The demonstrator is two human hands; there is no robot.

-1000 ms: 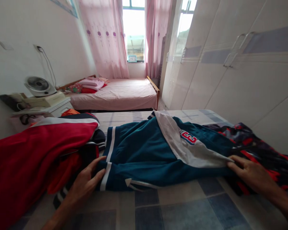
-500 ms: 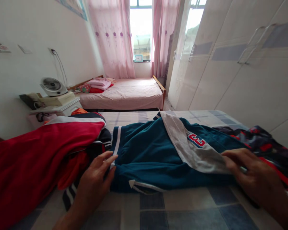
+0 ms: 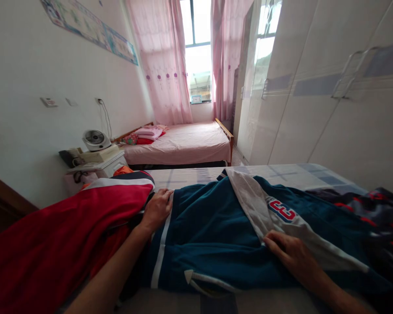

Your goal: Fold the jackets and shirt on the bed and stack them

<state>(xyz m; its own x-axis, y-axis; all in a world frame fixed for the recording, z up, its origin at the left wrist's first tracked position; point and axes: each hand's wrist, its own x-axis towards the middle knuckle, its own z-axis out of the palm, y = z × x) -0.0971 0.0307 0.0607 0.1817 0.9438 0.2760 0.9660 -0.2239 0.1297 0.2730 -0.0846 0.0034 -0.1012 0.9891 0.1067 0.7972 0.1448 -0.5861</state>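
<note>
A teal jacket (image 3: 209, 222) lies spread across the bed, its navy hem with a white stripe toward the left. One grey sleeve (image 3: 249, 192) with a red number 3 is folded diagonally over its body. My left hand (image 3: 157, 210) is at the upper part of the hem, fingers curled and closed on the cloth. With thumb and fingertips together, my right hand (image 3: 290, 253) pinches the jacket at the grey sleeve's near edge. A white-trimmed pocket shows at the near side.
Red clothing (image 3: 85, 218) is heaped at the left, and dark clothes with red patches (image 3: 376, 205) lie at the right. Under them is a checked bedsheet (image 3: 196, 174). Beyond stand a pink bed (image 3: 186, 144), a small fan (image 3: 96, 139) and a white wardrobe (image 3: 314, 126).
My left hand has moved up along the hem and closed on it. The right hand has shifted left along the sleeve to pinch its edge. The camera view has tilted up.
</note>
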